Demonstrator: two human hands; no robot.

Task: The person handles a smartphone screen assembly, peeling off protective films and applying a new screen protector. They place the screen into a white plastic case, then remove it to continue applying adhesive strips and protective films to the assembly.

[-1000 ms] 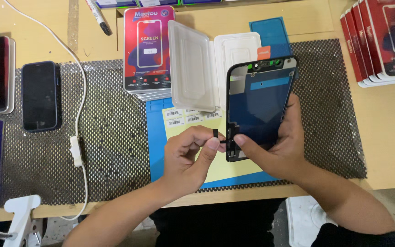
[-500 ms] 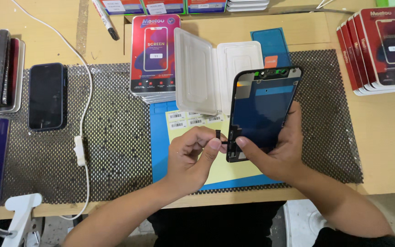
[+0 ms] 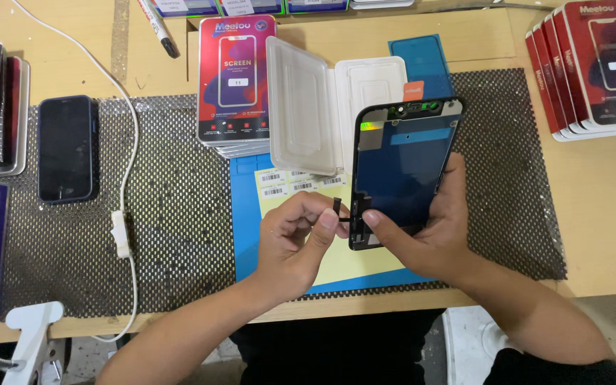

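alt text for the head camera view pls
A person's right hand holds a phone screen panel upright over a blue mat while the left hand pinches its small cable. A dark phone lies left.

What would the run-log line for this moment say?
right hand: holds phone screen panel upright, back facing up | left hand: pinches flex cable at panel's left edge | below: blue mat

Single head-worn view, steeply down and close over the workbench [image 3: 593, 214] edge.
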